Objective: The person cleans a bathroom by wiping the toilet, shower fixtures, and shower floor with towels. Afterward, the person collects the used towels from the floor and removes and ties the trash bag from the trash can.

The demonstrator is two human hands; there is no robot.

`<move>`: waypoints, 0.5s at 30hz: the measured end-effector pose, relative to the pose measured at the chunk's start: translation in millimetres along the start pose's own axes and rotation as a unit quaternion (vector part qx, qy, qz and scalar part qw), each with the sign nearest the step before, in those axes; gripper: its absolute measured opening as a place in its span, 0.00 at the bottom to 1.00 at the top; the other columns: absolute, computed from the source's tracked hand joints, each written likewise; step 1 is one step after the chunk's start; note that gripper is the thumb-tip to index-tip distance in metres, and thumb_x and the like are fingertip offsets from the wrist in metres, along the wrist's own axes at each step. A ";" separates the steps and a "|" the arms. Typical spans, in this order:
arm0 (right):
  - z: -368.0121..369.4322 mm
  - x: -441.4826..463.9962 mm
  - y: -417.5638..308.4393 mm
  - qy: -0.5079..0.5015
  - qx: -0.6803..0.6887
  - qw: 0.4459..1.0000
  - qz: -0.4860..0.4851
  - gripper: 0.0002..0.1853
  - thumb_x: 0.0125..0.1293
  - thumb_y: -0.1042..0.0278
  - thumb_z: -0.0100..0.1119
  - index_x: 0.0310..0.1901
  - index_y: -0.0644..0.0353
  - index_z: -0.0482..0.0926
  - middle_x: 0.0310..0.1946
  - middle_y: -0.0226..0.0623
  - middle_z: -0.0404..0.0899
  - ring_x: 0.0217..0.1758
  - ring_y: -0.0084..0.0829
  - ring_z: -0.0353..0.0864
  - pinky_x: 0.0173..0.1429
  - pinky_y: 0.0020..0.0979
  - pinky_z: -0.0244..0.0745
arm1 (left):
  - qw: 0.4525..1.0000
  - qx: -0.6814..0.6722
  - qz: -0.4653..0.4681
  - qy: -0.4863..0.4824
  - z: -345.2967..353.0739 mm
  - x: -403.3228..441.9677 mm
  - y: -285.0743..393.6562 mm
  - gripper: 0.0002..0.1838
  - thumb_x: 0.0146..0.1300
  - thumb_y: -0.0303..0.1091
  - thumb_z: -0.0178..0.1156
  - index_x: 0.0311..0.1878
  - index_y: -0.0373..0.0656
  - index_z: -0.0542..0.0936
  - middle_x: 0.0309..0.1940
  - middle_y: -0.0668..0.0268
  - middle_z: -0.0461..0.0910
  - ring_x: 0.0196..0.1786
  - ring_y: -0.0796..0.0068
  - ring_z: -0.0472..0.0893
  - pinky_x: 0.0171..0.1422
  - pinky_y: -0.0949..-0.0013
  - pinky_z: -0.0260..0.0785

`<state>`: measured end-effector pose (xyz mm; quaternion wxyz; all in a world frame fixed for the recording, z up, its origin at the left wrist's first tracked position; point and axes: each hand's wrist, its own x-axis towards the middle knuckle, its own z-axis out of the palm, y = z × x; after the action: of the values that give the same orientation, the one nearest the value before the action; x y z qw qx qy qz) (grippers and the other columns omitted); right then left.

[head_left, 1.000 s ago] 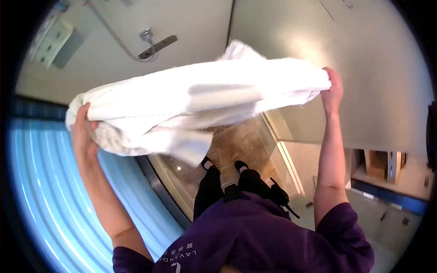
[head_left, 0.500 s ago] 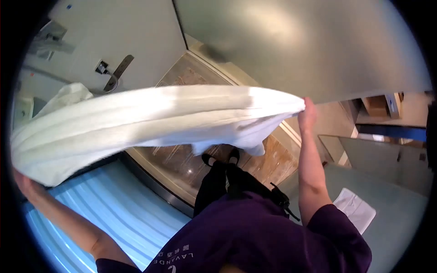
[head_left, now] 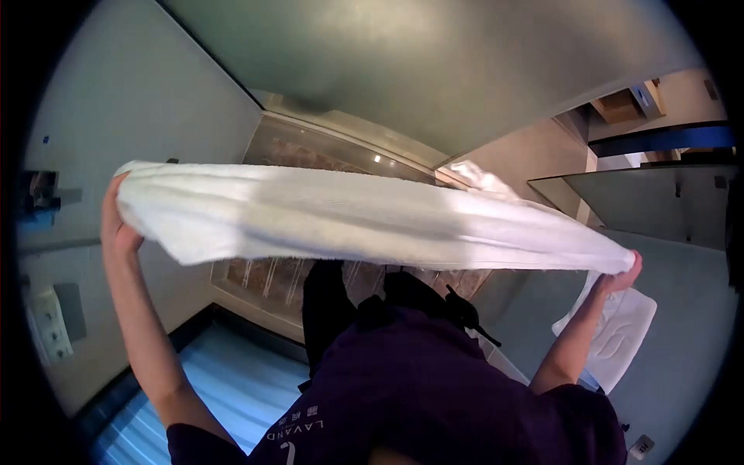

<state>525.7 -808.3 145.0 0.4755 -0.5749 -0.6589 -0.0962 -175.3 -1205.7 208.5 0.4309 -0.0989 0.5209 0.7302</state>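
Note:
A long white towel point(head_left: 349, 221) is stretched between my two hands, across the view and above my legs. My left hand point(head_left: 120, 221) is closed on its left end, with part of the cloth sagging just beside the fingers. At the lower right, my right hand point(head_left: 624, 275) grips the other end in a bunch. A loose fold of white cloth point(head_left: 484, 180) sticks up behind the towel's right half. The towel hides part of the brown floor.
Frosted glass point(head_left: 434, 70) spans the top. A white mat point(head_left: 624, 333) hangs or lies beyond my right forearm. A ribbed blue surface point(head_left: 213, 395) with a dark edge is at the lower left. Wall fittings point(head_left: 50, 325) are at the far left. A wooden shelf point(head_left: 620, 106) stands upper right.
The view has turned toward the right. The towel's left end has come back in from the frame edge, while its right end is now lower and farther right. Both hands keep hold.

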 end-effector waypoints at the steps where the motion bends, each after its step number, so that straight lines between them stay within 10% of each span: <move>1: 2.6 -1.9 -10.5 0.000 -0.034 0.999 0.020 0.11 0.48 0.70 0.53 0.36 0.60 0.75 0.32 0.33 0.74 0.35 0.29 0.73 0.44 0.28 0.68 | 0.999 -0.003 -0.034 -0.018 6.9 30.9 -1.9 0.12 0.55 0.31 0.51 0.41 0.35 0.74 0.39 0.55 0.77 0.42 0.63 0.78 0.49 0.63 0.72; 5: 45.6 -63.1 -24.9 -0.053 0.199 0.962 0.179 0.11 0.50 0.73 0.50 0.37 0.60 0.75 0.32 0.35 0.73 0.38 0.31 0.73 0.46 0.28 0.67 | 1.000 -0.005 -0.025 0.002 -33.3 176.2 18.8 0.13 0.55 0.31 0.48 0.40 0.34 0.73 0.39 0.55 0.76 0.43 0.60 0.77 0.52 0.58 0.70; 7: 68.0 -96.5 -88.5 -0.274 -0.038 0.961 0.002 0.11 0.51 0.76 0.48 0.38 0.60 0.75 0.34 0.39 0.73 0.41 0.35 0.73 0.47 0.29 0.67 | 0.998 -0.020 -0.025 0.048 -34.8 215.5 32.7 0.13 0.56 0.32 0.47 0.41 0.35 0.73 0.40 0.55 0.76 0.44 0.59 0.76 0.53 0.56 0.68; 10: 129.1 -166.2 -137.6 -0.459 0.087 0.883 0.043 0.27 0.49 0.76 0.59 0.54 0.55 0.66 0.50 0.40 0.64 0.51 0.37 0.67 0.50 0.32 0.68 | 0.994 -0.032 0.020 0.100 -66.8 302.2 55.9 0.14 0.57 0.34 0.46 0.44 0.36 0.72 0.42 0.56 0.75 0.47 0.60 0.75 0.55 0.56 0.67; 15: 151.9 -261.1 -219.7 -0.662 0.119 0.700 0.238 0.20 0.58 0.67 0.54 0.54 0.55 0.68 0.38 0.36 0.75 0.38 0.26 0.75 0.42 0.27 0.70 | 0.996 -0.014 0.073 0.047 -126.9 408.4 56.1 0.17 0.62 0.39 0.48 0.50 0.39 0.68 0.48 0.58 0.71 0.52 0.63 0.71 0.58 0.60 0.64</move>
<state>231.3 -950.3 -35.7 -0.0117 -0.5664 -0.6511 0.5051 -503.8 -1102.9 -51.5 0.3506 -0.1006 0.5362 0.7612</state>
